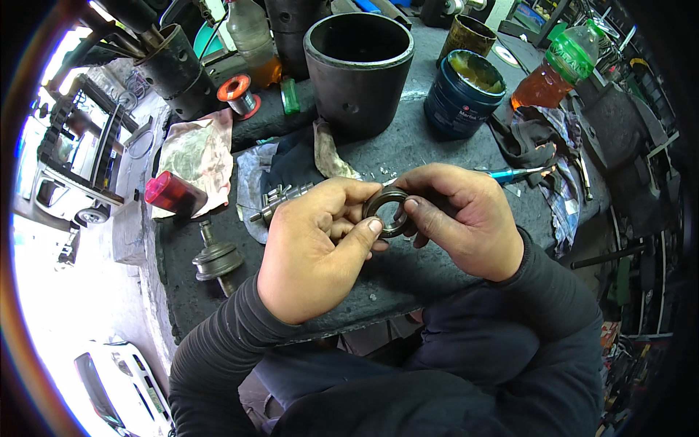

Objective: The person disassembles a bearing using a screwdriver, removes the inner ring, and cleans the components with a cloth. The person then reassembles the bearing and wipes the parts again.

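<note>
Over the near part of the dark workbench (pixel 408 277), both hands hold a dark metal ring (pixel 372 205) resembling a bearing ring. My left hand (pixel 309 255) pinches its left side, thumb at the lower rim and fingers behind. My right hand (pixel 470 222) grips the right side with thumb and fingers, the fingers partly hidden. Behind my left hand lies a silvery machined metal part (pixel 280 198), partly covered from view. A shaft with a round flanged body (pixel 217 261) rests on the bench left of my left wrist. Beyond my right hand is a blue-handled tool (pixel 506 175).
A large black metal cylinder (pixel 357 95) stands mid-bench, with a blue grease tub (pixel 462 109) beside it. Farther right is a bottle of reddish liquid (pixel 546 80). Leftward are a red container (pixel 175 193) on a cloth (pixel 196 149), a solder spool (pixel 239 96) and another bottle (pixel 253 40).
</note>
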`<action>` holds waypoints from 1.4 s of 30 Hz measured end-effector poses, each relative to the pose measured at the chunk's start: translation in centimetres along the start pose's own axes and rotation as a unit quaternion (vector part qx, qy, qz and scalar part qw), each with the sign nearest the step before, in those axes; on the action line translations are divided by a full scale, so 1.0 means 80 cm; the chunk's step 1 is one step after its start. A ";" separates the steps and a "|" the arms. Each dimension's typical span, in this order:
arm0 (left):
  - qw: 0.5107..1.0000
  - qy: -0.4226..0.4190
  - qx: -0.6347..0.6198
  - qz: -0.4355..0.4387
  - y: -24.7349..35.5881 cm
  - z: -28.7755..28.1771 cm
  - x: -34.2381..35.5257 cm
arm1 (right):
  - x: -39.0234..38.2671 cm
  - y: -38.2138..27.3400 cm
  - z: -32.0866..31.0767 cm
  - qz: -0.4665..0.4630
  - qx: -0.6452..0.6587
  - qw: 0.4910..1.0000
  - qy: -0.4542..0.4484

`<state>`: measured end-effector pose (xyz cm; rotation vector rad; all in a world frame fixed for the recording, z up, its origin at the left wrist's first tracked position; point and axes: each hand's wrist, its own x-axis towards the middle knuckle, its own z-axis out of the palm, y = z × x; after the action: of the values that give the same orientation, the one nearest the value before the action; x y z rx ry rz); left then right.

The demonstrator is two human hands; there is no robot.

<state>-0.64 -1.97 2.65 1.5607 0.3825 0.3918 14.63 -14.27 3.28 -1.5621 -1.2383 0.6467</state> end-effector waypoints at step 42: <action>0.995 0.080 -0.025 0.049 -0.011 0.003 0.000 | 0.010 0.008 0.014 0.051 0.129 0.990 -0.032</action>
<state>-0.51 -2.18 1.74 1.5082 0.4164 0.6008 14.17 -13.11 2.45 -1.4040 -1.0783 0.8924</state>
